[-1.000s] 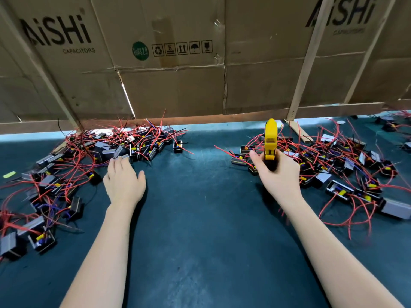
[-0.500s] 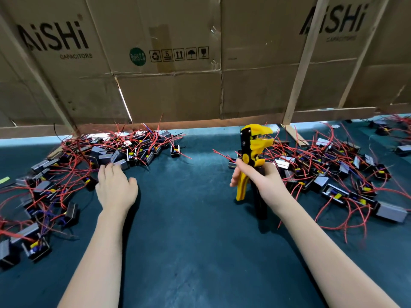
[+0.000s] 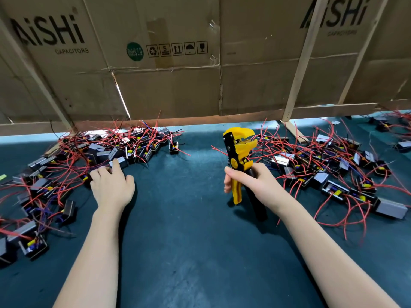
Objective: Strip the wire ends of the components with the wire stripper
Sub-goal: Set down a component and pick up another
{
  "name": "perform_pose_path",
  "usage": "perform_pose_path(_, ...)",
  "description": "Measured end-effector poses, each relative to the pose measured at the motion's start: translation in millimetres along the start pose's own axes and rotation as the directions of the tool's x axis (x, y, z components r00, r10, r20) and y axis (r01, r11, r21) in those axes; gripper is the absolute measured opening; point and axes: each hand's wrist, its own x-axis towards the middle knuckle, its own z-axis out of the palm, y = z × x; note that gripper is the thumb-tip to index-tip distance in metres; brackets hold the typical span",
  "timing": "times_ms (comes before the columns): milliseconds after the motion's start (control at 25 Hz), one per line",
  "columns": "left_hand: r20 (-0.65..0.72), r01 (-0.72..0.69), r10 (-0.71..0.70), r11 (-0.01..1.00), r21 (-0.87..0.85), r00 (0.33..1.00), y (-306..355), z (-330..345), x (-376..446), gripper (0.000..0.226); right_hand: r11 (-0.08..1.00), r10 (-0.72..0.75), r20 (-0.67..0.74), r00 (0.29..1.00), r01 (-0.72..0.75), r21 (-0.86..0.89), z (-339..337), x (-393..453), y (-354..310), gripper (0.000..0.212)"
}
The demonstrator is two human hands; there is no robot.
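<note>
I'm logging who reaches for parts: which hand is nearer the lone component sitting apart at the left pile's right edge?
Left. The left hand lies just left of and nearer the camera than the lone component; the right hand grips the wire stripper further right.

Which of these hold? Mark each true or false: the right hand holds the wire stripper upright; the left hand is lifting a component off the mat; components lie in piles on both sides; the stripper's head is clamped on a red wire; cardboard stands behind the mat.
1. The right hand holds the wire stripper upright. True.
2. The left hand is lifting a component off the mat. False: it lies at the edge of the left pile, fingers reaching toward a component, with nothing lifted.
3. Components lie in piles on both sides. True: there is also a right pile.
4. The stripper's head is clamped on a red wire. False: no wire is in it.
5. Cardboard stands behind the mat. True.
</note>
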Motion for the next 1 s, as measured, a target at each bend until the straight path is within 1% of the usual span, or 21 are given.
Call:
perform_pose_path(120, -0.071, -0.034, 0.032, 0.999, -0.029, 0.997, -1.6, 0.1, 0.1, 0.046, 1.0, -0.001, 0.007, 1.0, 0.001, 0.002, 0.8, 0.4, 1.2, 0.042)
perform_pose_path(240, -0.025, -0.034, 0.032, 0.996, -0.077, 0.999, -3.3, 0.3, 2.2, 0.047, 1.0, 0.023, 0.023, 0.999, -0.023, -0.017, 1.4, 1.8, 0.8, 0.042)
perform_pose_path(280, -0.03, -0.024, 0.02, 0.994, -0.108, 0.999, -2.4, 0.5, 2.9, 0.045, 0.999, 0.032, 0.028, 0.999, -0.031, -0.019, 1.1, 2.2, 0.4, 0.042)
perform_pose_path(360, -0.085, -0.012, 0.001, 0.991, -0.134, 0.996, -0.4, 0.8, 3.4, 0.044, 0.999, 0.045, 0.032, 0.998, -0.044, -0.019, 0.4, 2.5, -0.7, 0.043)
perform_pose_path(400, -0.114, -0.014, 0.001, 0.993, -0.117, 0.993, 0.4, 1.0, 4.0, 0.044, 0.999, 0.049, 0.035, 0.998, -0.048, -0.023, -0.1, 2.2, -1.3, 0.043)
perform_pose_path(520, -0.149, -0.077, 0.07, 0.996, -0.045, 0.986, 0.8, 3.0, 3.6, 0.035, 0.994, 0.08, 0.065, 0.995, -0.075, -0.077, -1.7, 0.9, -3.5, 0.042)
perform_pose_path(600, -0.148, -0.122, 0.112, 0.991, -0.059, 0.983, 2.1, 2.7, 1.9, 0.027, 0.987, 0.136, 0.113, 0.984, -0.125, -0.101, -4.3, -0.4, -4.9, 0.042)
perform_pose_path(680, -0.196, -0.168, 0.143, 0.979, -0.119, 0.97, 6.7, 0.0, -1.0, 0.023, 0.978, 0.205, 0.182, 0.962, -0.197, -0.064, -8.7, -1.7, -6.5, 0.042)
perform_pose_path(760, -0.33, -0.254, 0.173, 0.941, -0.222, 0.928, 13.7, -5.3, -4.5, 0.022, 0.968, 0.246, 0.246, 0.938, -0.249, -0.019, -12.3, -3.0, -8.3, 0.041)
perform_pose_path(800, -0.418, -0.333, 0.208, 0.908, -0.255, 0.885, 18.0, -8.7, -6.7, 0.022, 0.965, 0.253, 0.265, 0.931, -0.261, -0.005, -12.7, -3.3, -8.5, 0.042)
perform_pose_path(880, -0.552, -0.521, 0.327, 0.82, -0.238, 0.767, 27.5, -15.2, -11.8, 0.021, 0.96, 0.266, 0.268, 0.926, -0.278, 0.01, -10.3, -2.9, -7.0, 0.043)
perform_pose_path(920, -0.583, -0.599, 0.391, 0.772, -0.214, 0.712, 32.7, -17.5, -14.5, 0.021, 0.957, 0.276, 0.257, 0.926, -0.288, 0.011, -7.9, -2.1, -5.7, 0.045)
perform_pose_path(960, -0.595, -0.657, 0.442, 0.727, -0.201, 0.672, 38.9, -19.3, -17.9, 0.021, 0.954, 0.287, 0.243, 0.927, -0.298, 0.01, -5.4, -1.2, -4.6, 0.047)
perform_pose_path(1000, -0.593, -0.699, 0.483, 0.685, -0.202, 0.645, 46.0, -20.2, -22.4, 0.021, 0.952, 0.295, 0.231, 0.927, -0.305, 0.008, -3.4, -0.7, -4.2, 0.048)
